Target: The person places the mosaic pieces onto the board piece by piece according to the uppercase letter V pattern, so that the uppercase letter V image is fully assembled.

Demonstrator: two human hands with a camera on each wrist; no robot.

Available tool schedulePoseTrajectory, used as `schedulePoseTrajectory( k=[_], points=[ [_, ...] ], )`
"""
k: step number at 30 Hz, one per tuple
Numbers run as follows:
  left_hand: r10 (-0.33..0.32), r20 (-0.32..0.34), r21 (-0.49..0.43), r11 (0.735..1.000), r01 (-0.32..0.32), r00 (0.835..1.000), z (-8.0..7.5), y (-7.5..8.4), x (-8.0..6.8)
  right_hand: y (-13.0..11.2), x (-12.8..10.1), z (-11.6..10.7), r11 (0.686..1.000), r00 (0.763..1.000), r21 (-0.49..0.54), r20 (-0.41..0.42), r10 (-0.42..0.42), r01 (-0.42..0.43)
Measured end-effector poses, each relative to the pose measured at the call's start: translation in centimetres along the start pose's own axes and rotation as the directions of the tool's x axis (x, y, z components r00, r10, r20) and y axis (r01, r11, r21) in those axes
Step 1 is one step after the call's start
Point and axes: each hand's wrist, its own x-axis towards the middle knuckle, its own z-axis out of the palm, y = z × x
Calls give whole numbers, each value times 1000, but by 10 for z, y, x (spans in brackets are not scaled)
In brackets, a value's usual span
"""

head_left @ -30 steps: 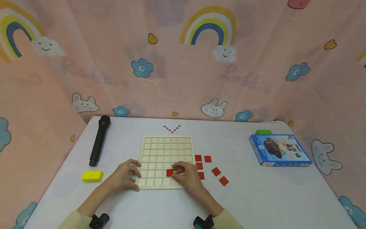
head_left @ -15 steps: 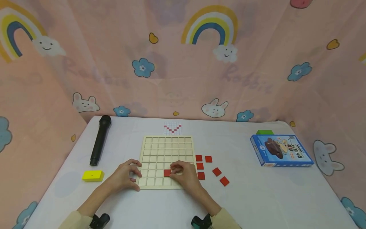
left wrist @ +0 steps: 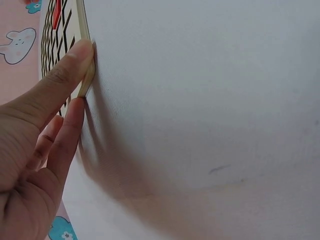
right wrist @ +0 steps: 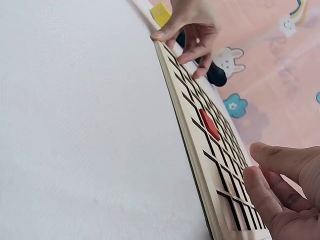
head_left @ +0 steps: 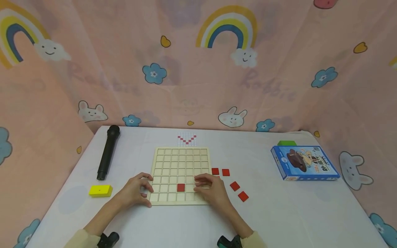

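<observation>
Grid board (head_left: 180, 175) is steadied at its near-left corner by curled left hand (head_left: 136, 189); right hand (head_left: 212, 189), loosely curled and empty, is best moved right to red tiles (head_left: 234, 186), clear of seated tile (head_left: 181, 187)

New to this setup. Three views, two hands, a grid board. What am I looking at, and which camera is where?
No machine here: a person works bare-handed. The wide picture comes from a head-worn camera; the two close ones come from cameras on each wrist. On the white table lies a wooden grid board with one red tile seated in a cell. The left hand holds the board's near left corner, thumb on its edge. The right hand rests on the board's right side and holds nothing visible. Loose red tiles lie to the right; beyond them a blue box. A black microphone and a yellow block lie to the left.
</observation>
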Motion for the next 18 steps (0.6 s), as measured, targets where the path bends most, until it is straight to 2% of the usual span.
schedulePoseTrajectory(
  k=[6,12,15,18],
  points=[
    [20,-2,22,1000,-20,1000,1,1,-1,7,-9,-23,999,997,32,-65,41,-39],
    [108,16,9,994,-108,994,-3,-3,-2,17,-20,-45,990,990,129,-123,68,-53],
    [123,27,-8,992,-122,992,-3,-2,-2,23,-26,-57,992,984,99,-156,88,-73],
    [125,30,-12,992,-125,992,-3,-1,-1,29,-32,-71,994,976,11,-188,105,-105]
  ],
)
